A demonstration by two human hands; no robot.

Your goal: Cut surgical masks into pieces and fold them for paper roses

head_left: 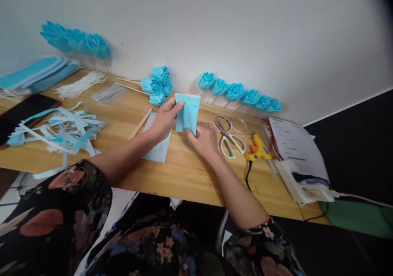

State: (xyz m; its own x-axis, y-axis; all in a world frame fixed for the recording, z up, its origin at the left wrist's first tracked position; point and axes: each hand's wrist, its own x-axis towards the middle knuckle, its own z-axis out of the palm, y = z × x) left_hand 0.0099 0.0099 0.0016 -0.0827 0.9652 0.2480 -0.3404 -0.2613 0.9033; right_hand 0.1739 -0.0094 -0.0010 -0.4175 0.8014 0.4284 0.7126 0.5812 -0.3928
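A light blue folded sheet of mask fabric (189, 111) is held up over the middle of the wooden table. My left hand (166, 118) pinches its left edge near the top, thumb across the front. My right hand (205, 140) grips the lower right corner between thumb and fingers. Under my left wrist lies a paler blue flat sheet (158, 150), partly covered by the forearm. Scissors with white handles (229, 139) rest just right of my right hand. Behind the held fabric, a cluster of blue fabric flowers (157, 85) lies on wooden sticks.
Blue flowers (235, 91) line the wall. At left are stacked masks (39, 73), white cords (81, 84), thin wires (109, 93), cut strips (61, 130) and a phone (26, 114). A yellow glue gun (258, 148), tape rings (239, 125) and a power strip (302, 186) sit right.
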